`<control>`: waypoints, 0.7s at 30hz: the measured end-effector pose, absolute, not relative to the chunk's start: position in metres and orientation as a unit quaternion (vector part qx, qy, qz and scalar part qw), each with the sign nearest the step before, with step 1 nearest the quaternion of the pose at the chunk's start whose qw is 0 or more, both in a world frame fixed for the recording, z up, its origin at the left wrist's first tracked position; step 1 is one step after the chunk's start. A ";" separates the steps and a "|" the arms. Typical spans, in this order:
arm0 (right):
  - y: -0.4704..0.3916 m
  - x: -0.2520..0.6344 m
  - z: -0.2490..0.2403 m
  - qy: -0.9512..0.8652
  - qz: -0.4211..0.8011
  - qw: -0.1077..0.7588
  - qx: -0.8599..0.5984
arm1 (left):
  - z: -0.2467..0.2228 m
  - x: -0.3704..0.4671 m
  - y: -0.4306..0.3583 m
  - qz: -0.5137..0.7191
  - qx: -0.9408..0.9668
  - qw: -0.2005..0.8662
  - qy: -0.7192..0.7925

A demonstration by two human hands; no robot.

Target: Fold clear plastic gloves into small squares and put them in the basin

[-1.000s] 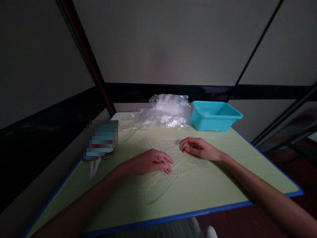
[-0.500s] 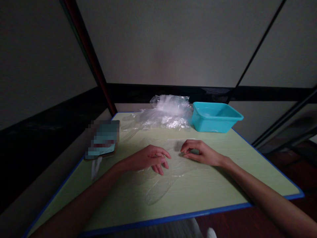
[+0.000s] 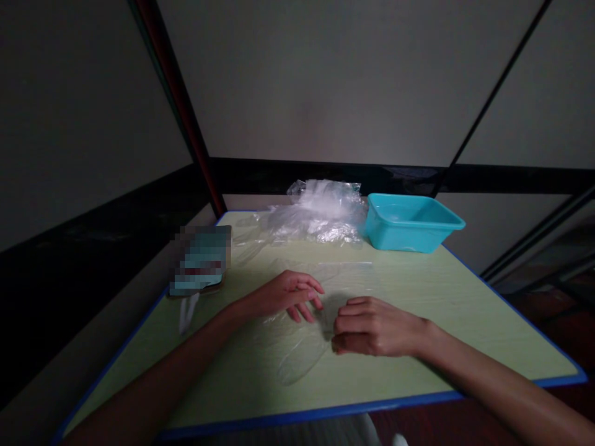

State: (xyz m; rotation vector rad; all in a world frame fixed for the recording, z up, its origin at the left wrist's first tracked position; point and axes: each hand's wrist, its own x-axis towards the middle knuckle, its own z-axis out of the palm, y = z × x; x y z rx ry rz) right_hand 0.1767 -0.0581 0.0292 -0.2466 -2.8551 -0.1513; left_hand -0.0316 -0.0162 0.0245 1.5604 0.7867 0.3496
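Note:
A clear disposable plastic glove (image 3: 302,360) lies spread on the table, its thumb part pointing toward me. Over its left part rests my left hand (image 3: 295,296), fingers loosely apart and holding nothing; whether it touches the film is hard to tell. My right hand (image 3: 372,325) is closed at the right side of the glove, fingers curled together with the tips at the edge of the film. The fingers themselves hide the exact pinch. Farther back is a loose pile of clear plastic gloves (image 3: 325,214).
A turquoise plastic basin (image 3: 409,238) stands at the back right of the table (image 3: 395,390), which has a blue edge. On the left lies a blurred-out flat object (image 3: 199,266) with a white strip (image 3: 188,314) beside it. A wall panel (image 3: 325,87) rises behind.
My right hand has come nearer to me and its fingers have curled closed. My left hand has hardly moved. The whole view has shifted slightly.

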 end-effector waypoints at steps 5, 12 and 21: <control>-0.058 0.174 0.025 -0.985 -0.067 0.130 -0.093 | 0.024 -0.031 -0.017 0.143 0.677 0.634 0.344; -0.058 0.172 0.021 -0.982 -0.132 0.127 -0.053 | 0.026 -0.029 -0.020 0.128 0.671 0.640 0.353; -0.057 0.169 0.018 -0.979 -0.123 0.152 -0.057 | 0.026 -0.029 -0.020 0.126 0.678 0.634 0.350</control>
